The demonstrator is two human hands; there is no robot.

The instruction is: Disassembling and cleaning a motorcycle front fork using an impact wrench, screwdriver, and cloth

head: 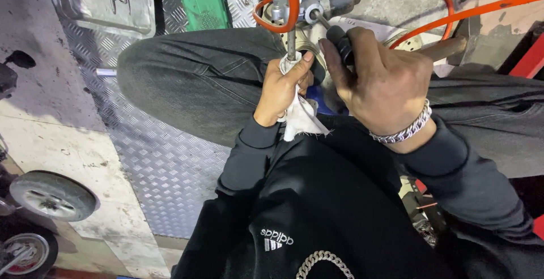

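Both hands meet at one upright metal rod [290,41] standing just beyond the knees, its long axis running away from the person. Left hand [281,89] pinches a white rag [298,114] around the rod; right hand [385,83], beside it, is curled tight on a black tool handle [340,44]

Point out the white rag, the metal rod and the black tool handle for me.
white rag [300,117], head view, loose lower end.
metal rod [290,41], head view, bare shaft above the left hand.
black tool handle [339,40], head view, exposed grip top.
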